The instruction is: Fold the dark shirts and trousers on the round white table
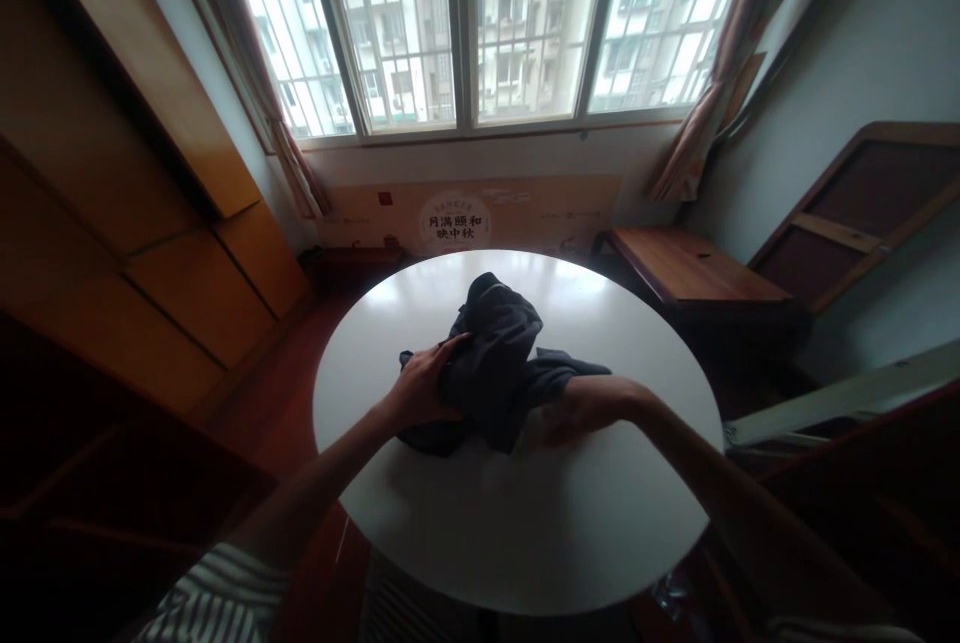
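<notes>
A broad, barred window (463, 33) fills the far wall, with pale apartment blocks beyond it. To the left stand tall wooden cabinets (187, 288); patterned curtains (705, 123) hang at either side of the glass. In the middle of the room is a white round table (600, 533), its glossy top catching the daylight. Behind it to the right sits a low wooden table (690, 263), and under the window runs a beige banner (517, 208) with Chinese characters.

On the round table, near its centre, is a bunched dark cloth (495, 348), probably a garment, though its kind is hard to make out. It rises in a rumpled mound, with loose folds spreading left and right on the tabletop. A person wearing a striped sleeve (217, 588) reaches in with both arms.

The left hand (421, 381) grasps the cloth's left side, fingers spread along the fabric. The right hand (574, 413) is at the lower right of the bundle, beside a loose fold; it is blurred and partly shadowed, so I cannot tell whether its fingers grip.

The step in hand appears to be two-handed handling of the crumpled fabric. The next move seems to call for a steady left hold and a sure right-hand grip on a loose edge.
</notes>
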`<state>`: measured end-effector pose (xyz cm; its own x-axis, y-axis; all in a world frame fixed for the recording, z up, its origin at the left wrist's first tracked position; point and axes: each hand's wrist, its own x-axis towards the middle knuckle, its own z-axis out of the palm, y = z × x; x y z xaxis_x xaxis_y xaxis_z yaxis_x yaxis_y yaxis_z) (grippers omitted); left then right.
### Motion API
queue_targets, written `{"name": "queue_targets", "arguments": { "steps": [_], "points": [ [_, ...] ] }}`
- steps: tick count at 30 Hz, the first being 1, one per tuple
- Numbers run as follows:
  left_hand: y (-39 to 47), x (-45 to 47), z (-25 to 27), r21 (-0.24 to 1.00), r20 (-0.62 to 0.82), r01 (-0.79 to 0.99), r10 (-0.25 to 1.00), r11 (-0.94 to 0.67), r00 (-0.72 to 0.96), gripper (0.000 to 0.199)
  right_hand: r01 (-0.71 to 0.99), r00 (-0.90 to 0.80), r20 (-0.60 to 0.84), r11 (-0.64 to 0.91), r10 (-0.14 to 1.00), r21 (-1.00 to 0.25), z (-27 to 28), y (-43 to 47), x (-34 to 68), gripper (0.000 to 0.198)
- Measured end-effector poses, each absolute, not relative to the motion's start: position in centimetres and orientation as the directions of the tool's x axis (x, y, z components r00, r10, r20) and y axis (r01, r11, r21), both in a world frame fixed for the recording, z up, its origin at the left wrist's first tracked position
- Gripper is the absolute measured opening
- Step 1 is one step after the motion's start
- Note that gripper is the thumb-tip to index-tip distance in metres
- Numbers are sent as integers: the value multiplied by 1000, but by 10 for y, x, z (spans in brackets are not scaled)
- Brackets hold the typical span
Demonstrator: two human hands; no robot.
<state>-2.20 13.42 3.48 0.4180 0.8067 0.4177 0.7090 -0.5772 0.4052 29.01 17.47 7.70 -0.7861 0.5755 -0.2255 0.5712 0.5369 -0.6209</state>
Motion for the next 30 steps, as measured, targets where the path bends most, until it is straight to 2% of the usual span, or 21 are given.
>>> {"name": "queue_targets", "arguments": {
  "steps": [1, 2, 3, 4, 6, 7, 8, 10, 12, 14, 17, 20, 23, 25, 27, 30],
  "points": [
    [134, -24, 33, 408, 418, 706, 806, -578, 419, 118, 573, -801, -319, 496, 506, -652, 87, 178, 305, 45],
    [134, -24, 32, 412, 418, 703, 806, -579, 419, 117, 585, -796, -365, 459, 483, -669, 94, 182, 318, 50],
    [134, -25, 31, 416, 418, 700, 806, -580, 420, 116, 608, -776, -382, 436, 502, -663, 98, 185, 328, 56],
    [135, -25, 31, 420, 418, 697, 806, -581, 420, 116, 643, -736, -348, 438, 581, -628, 97, 187, 335, 63],
    [137, -25, 31, 427, 414, 692, 806, -582, 423, 115, 745, -602, -169, 474, 780, -470, 87, 190, 338, 89],
    [138, -26, 32, 429, 408, 690, 807, -582, 427, 114, 787, -546, -42, 495, 837, -368, 79, 191, 335, 104],
    [139, -26, 33, 431, 400, 689, 808, -583, 434, 114, 807, -523, 86, 525, 848, -269, 71, 193, 329, 114],
    [143, -27, 35, 432, 382, 679, 802, -593, 458, 114, 761, -600, 269, 641, 753, -97, 56, 198, 312, 113],
    [146, -30, 38, 426, 365, 666, 790, -612, 492, 114, 610, -743, 345, 792, 573, -2, 46, 207, 292, 103],
    [148, -32, 41, 418, 344, 661, 782, -623, 520, 113, 441, -819, 387, 896, 424, -49, 36, 217, 275, 103],
    [142, -35, 40, 383, 310, 729, 822, -567, 477, 113, 257, -810, 461, 926, 362, -277, 16, 227, 262, 119],
    [123, -33, 32, 318, 320, 880, 914, -352, 250, 109, 222, -751, 508, 886, 421, -407, -10, 224, 262, 123],
    [96, -31, 18, 399, 278, 906, 960, -143, 29, 104, 272, -722, 482, 844, 496, -461, -25, 213, 265, 127],
    [84, -32, 7, 508, 235, 847, 971, -159, 42, 110, 331, -718, 424, 806, 553, -491, -27, 205, 263, 134],
    [80, -36, -3, 607, 255, 753, 960, -254, 117, 118, 409, -690, 361, 750, 627, -520, -25, 197, 254, 136],
    [94, -48, -14, 709, 336, 613, 931, -349, 141, 113, 466, -629, 335, 685, 701, -560, -24, 187, 230, 124]
  ]
}}
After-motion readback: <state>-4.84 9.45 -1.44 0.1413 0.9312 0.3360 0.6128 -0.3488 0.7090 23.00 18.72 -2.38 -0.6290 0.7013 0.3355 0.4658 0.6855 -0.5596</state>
